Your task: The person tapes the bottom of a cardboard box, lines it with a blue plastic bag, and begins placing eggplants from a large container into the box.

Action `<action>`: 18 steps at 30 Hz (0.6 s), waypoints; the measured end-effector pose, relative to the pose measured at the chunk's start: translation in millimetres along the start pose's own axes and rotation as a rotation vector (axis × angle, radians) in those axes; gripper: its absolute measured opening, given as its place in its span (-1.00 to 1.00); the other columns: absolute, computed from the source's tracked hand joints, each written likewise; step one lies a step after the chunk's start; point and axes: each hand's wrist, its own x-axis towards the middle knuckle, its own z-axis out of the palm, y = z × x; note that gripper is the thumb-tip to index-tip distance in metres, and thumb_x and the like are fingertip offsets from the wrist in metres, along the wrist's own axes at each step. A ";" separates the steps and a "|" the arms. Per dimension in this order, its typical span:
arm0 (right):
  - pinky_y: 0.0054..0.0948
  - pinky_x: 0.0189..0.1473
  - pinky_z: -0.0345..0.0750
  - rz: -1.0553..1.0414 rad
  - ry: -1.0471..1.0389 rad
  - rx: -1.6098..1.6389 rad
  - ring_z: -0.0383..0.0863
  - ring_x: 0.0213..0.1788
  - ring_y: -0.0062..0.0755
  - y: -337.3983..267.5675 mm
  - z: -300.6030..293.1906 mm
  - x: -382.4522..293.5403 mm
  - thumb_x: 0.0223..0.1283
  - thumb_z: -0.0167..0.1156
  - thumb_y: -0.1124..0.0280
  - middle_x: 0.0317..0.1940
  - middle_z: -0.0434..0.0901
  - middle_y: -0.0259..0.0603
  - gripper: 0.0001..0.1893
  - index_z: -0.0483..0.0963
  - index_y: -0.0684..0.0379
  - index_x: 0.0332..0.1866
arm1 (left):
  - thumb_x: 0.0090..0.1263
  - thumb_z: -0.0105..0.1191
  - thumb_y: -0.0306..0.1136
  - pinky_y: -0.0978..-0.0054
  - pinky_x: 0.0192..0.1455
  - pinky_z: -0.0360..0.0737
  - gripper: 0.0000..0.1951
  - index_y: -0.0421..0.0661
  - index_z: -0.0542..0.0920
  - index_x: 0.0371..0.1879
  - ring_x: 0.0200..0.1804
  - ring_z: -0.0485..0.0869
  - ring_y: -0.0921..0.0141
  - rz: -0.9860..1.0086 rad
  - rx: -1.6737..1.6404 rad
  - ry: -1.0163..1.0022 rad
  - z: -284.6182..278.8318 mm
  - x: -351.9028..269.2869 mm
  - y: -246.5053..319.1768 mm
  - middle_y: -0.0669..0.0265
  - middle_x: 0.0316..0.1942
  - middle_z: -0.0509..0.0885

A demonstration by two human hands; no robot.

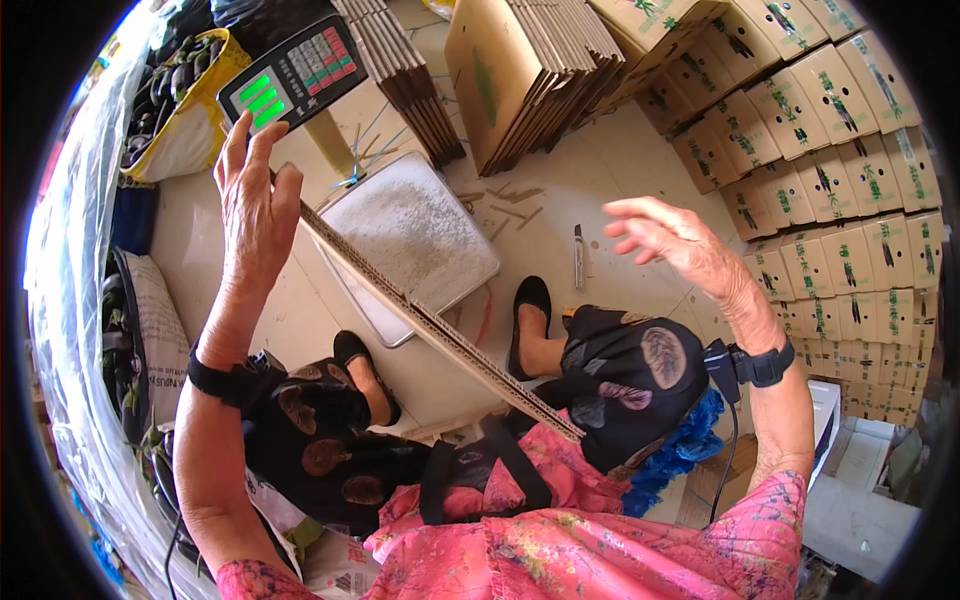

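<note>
My left hand (259,206) is at the far end of a folded flat cardboard carton (442,330), its thumb on one side and the fingers stretched over the top. The carton stands edge-up and slants across my lap, its near end against my pink top. Part of its far end is hidden behind the hand. My right hand (664,236) is raised over the floor at the right, fingers apart and holding nothing. A utility knife (578,256) lies on the tiles to its left. Beyond the carton sits the dusty metal platform of a scale (420,225).
The scale's lit display (262,97) stands at the far left. Bundled flat cartons (495,82) stand at the back. Assembled cartons (817,165) are stacked high at the right. Eggplants fill a yellow bag (191,131) at the left. Cardboard scraps (517,195) litter the floor.
</note>
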 end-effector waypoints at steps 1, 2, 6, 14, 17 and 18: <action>-0.39 0.01 0.58 0.052 0.089 0.023 0.62 0.02 -0.41 42.3 -18.3 -2.2 0.37 0.09 -0.01 0.02 0.61 -0.23 -0.47 0.42 0.18 0.25 | 0.19 -0.02 -0.42 0.13 0.43 0.18 -0.55 -0.08 0.54 0.13 0.39 0.24 0.01 0.017 -0.019 0.004 4.0 3.7 4.6 -0.01 0.40 0.26; -0.38 -0.01 0.58 0.119 0.131 0.060 0.62 -0.02 -0.41 85.0 -23.2 -6.6 0.36 0.10 -0.04 -0.01 0.61 -0.24 -0.45 0.41 0.18 0.24 | 0.19 -0.03 -0.42 0.14 0.43 0.19 -0.54 -0.06 0.54 0.15 0.39 0.24 0.02 -0.023 -0.025 0.002 5.3 5.3 6.3 0.01 0.41 0.26; -0.38 -0.02 0.57 0.375 0.081 0.244 0.60 -0.09 -0.42 253.5 35.9 -35.5 0.34 0.13 -0.03 -0.07 0.59 -0.28 -0.47 0.42 0.19 0.20 | 0.22 -0.07 -0.43 0.21 0.34 0.31 -0.51 -0.03 0.52 0.19 0.40 0.25 0.09 -0.076 -0.020 -0.016 13.1 6.3 5.8 0.11 0.45 0.22; -0.42 -0.03 0.55 0.421 -0.009 0.453 0.59 -0.13 -0.47 290.4 119.6 -68.4 0.34 0.13 0.09 -0.14 0.59 -0.30 -0.58 0.46 0.20 0.10 | 0.48 -0.05 -0.41 0.19 0.40 0.27 -0.74 -0.05 0.50 0.11 0.45 0.19 0.10 0.119 0.080 -0.033 19.2 3.5 -51.2 0.12 0.36 0.33; -0.44 -0.03 0.55 0.398 0.000 0.457 0.58 -0.14 -0.49 288.3 114.8 -68.3 0.34 0.13 0.14 -0.17 0.59 -0.31 -0.63 0.47 0.21 0.07 | 0.48 -0.06 -0.47 0.19 0.41 0.26 -0.80 -0.05 0.50 0.03 0.45 0.20 0.10 0.230 0.205 -0.041 9.7 9.2 -57.9 0.16 0.31 0.40; -0.44 -0.03 0.55 0.405 0.011 0.450 0.58 -0.15 -0.50 289.2 112.3 -72.2 0.34 0.13 0.16 -0.17 0.59 -0.31 -0.64 0.47 0.21 0.06 | 0.44 -0.01 -0.33 0.19 0.42 0.23 -0.71 -0.10 0.52 0.09 0.46 0.19 0.09 0.136 0.099 -0.079 10.0 11.4 -53.2 0.06 0.36 0.32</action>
